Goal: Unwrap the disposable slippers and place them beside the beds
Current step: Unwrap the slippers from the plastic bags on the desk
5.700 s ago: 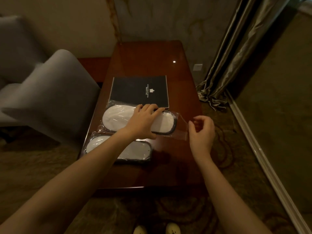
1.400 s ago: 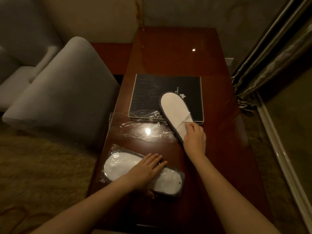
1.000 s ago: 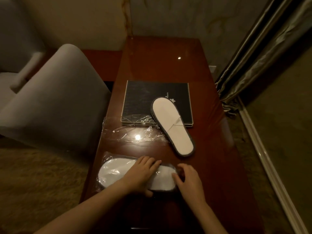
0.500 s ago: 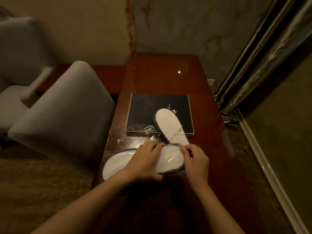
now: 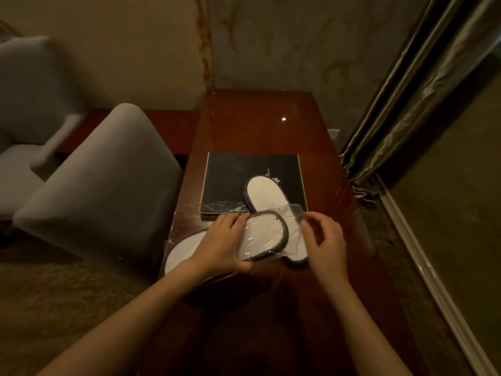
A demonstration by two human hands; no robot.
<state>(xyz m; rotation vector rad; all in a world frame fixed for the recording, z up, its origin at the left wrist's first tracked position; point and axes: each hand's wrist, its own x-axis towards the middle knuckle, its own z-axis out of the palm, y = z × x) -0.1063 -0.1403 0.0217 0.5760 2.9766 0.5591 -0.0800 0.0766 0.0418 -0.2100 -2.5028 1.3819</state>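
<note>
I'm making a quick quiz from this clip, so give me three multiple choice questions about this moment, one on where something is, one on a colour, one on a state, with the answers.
1. Where does the unwrapped slipper lie?
A. On the grey chair
B. Partly on the black folder
C. On the carpet

2. What colour is the trim around the slippers' white soles?
A. Red
B. Gold
C. Dark grey

3. What state is the slipper under the left hand in?
A. Inside clear plastic wrap
B. Bare
C. Folded in half

Answers:
1 B: its far end overlaps the black folder on the wooden table.
2 C: a dark grey rim edges both white soles.
3 A: glossy film covers the wrapped slipper, and the right hand pinches the wrap's end with its fingers.
</note>
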